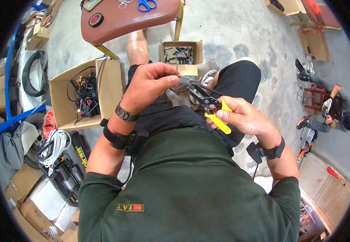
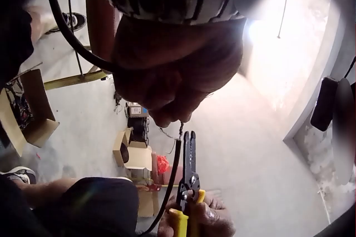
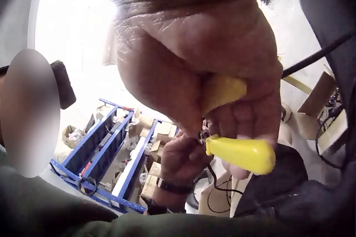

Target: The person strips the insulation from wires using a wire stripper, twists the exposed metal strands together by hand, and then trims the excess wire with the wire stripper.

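Observation:
The right hand (image 1: pixel 239 115) grips yellow-handled wire pliers (image 1: pixel 223 123), whose dark jaws point up and left toward the other hand. In the left wrist view the pliers (image 2: pixel 190 156) stand with their jaws beside a black cable (image 2: pixel 173 176). The left hand (image 1: pixel 153 82) pinches the bare twisted wire end (image 2: pixel 181 130) of that cable between thumb and fingers. In the right wrist view one yellow handle (image 3: pixel 242 155) lies against the fingers of the right hand (image 3: pixel 206 65); the jaws are largely hidden there.
A carton of tangled cables (image 1: pixel 110 88) stands at the left, a smaller carton of dark pieces (image 1: pixel 197 50) beyond the knees. On a brown stool (image 1: pixel 126 20) lie blue scissors (image 1: pixel 147 5) and a tape roll (image 1: pixel 96 19). Another person (image 1: pixel 340 105) sits at the far right.

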The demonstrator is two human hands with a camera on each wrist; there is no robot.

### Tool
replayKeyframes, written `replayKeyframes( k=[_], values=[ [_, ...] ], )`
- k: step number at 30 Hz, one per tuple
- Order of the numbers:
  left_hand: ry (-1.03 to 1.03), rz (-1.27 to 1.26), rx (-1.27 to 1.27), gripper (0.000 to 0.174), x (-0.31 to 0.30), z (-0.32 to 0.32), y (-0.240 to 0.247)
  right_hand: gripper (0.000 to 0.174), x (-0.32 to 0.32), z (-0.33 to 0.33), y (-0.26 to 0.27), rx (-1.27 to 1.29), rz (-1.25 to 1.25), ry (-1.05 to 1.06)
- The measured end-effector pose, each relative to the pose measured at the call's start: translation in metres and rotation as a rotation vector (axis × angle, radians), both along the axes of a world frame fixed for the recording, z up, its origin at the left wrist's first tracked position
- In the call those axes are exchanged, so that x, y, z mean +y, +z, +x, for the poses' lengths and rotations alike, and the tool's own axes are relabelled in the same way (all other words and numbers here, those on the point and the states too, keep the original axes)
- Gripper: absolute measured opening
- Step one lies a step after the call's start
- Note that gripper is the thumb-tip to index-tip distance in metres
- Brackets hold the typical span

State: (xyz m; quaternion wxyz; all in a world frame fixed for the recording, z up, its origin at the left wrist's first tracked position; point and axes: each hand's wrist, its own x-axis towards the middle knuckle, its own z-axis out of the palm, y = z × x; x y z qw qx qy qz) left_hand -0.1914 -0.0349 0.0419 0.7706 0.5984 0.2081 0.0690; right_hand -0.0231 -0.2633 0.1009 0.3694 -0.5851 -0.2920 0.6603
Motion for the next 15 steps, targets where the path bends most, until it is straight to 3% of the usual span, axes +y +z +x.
replayKeyframes(
  k=[6, 10, 15],
  values=[
    [-0.002, -0.076, -0.038, 0.015, -0.003, 0.0043, 0.0046, 0.028, -0.0111, -0.0083, -0.0095, 0.198, -0.011, -0.189],
    [-0.034, 0.058, -0.058, 0.014, -0.0036, 0.0036, 0.0057, 0.029, -0.0097, -0.0091, -0.0069, 0.212, -0.05, -0.153],
    [-0.032, 0.042, -0.03, 0.012, -0.0042, 0.0001, 0.0061, 0.029, -0.0087, -0.0091, -0.0034, 0.222, -0.037, -0.132]
  ],
)
